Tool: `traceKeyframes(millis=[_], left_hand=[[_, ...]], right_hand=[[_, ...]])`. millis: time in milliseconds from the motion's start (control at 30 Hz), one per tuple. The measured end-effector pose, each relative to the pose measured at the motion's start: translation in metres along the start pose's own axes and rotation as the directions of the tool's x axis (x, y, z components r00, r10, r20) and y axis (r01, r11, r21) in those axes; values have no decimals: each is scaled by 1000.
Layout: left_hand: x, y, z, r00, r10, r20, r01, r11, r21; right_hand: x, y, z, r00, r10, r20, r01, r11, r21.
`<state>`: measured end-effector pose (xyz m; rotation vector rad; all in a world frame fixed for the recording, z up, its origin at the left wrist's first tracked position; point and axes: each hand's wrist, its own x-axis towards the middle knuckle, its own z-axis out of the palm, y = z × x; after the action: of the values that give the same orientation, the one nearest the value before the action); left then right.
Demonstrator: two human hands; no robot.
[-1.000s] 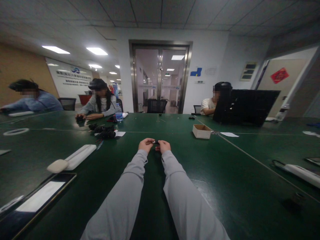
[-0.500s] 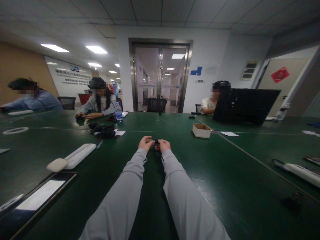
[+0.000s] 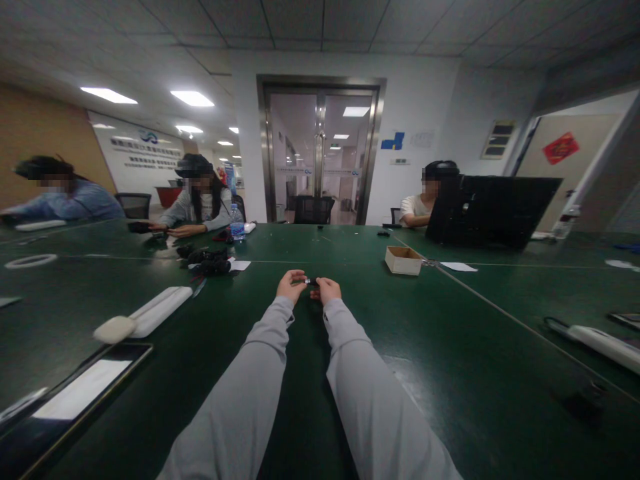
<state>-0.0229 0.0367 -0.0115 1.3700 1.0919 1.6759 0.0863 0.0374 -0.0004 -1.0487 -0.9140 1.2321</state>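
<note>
At twelve o'clock, pinching a small stick (image 3: 313,282) in the right hand (image 3: 329,291), probably for steadiness. Unclear whether gripping with the left hand (image 3: 291,287).

Right hand (image 3: 329,291) pinching a small dark object (image 3: 314,281), its silvery end at the left hand (image 3: 290,287), over a green table (image 3: 375,313); open box (image 3: 403,265) beyond, to the right

Holding a stick (image 3: 313,282) between the hands (image 3: 329,291) over the surface (image 3: 370,313), with a box (image 3: 403,265) ahead to their right and a monitor (image 3: 495,210) beyond it. Facing, to their left, bundled gear (image 3: 214,267) with a bottle (image 3: 237,228) behind and a phone (image 3: 80,390) nearer.
</note>
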Motion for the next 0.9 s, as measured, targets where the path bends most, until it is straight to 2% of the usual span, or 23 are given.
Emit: traceKeyframes(millis=[267, 333, 400, 467, 600, 767, 900], left_hand=[[2, -1, 4, 996, -90, -3, 90, 996, -18], [2, 0, 6, 977, -210, -26, 209, 976, -58], [3, 2, 9, 936, -351, -35, 345, 931, -117], [4, 2, 11, 907, -420, -30, 413, 900, -139], [3, 1, 11, 913, -407, -16, 403, 909, -107], [4, -6, 8, 954, -300, -7, 297, 947, -121], [4, -9, 7, 969, -248, -8, 246, 966, -82]], right_hand=[[-2, -2, 0, 1000, 6, 5, -6, 1000, -10], [-2, -2, 0, 1000, -3, 12, 3, 1000, -20], [-2, -2, 0, 1000, -6, 12, 6, 1000, -28], [-2, -2, 0, 1000, -4, 9, 4, 1000, -30], [-2, -2, 0, 1000, -4, 3, 4, 999, -37], [-3, -3, 0, 1000, -2, 12, 3, 999, -46], [-3, -3, 1, 1000, 0, 14, 0, 999, -39]])
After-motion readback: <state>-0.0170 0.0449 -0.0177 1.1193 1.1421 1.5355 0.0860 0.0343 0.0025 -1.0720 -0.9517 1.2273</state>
